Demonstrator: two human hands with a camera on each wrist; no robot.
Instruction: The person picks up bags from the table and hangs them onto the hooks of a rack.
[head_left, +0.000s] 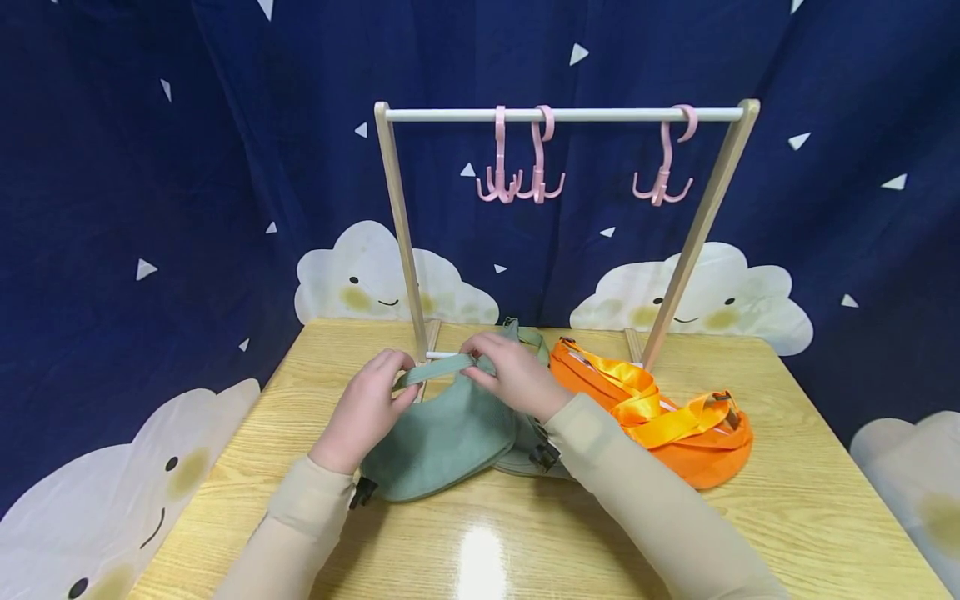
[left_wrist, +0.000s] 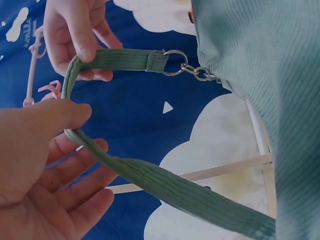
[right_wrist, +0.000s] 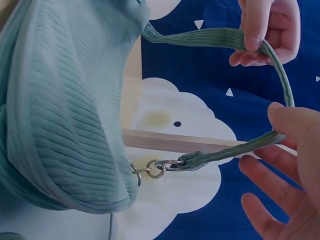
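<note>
- Left of the grip, the wooden tabletop stretched to its left edge.
- The left hand pinched the ribbed strap.
- Just below the grip lay the green corduroy bag.
- The right hand pinched the strap too.
- Right of it lay an orange waist bag, well inside the right edge.

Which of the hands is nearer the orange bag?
Right. The right hand pinches the green strap left of the orange bag; the left hand pinches it farther left.
</note>
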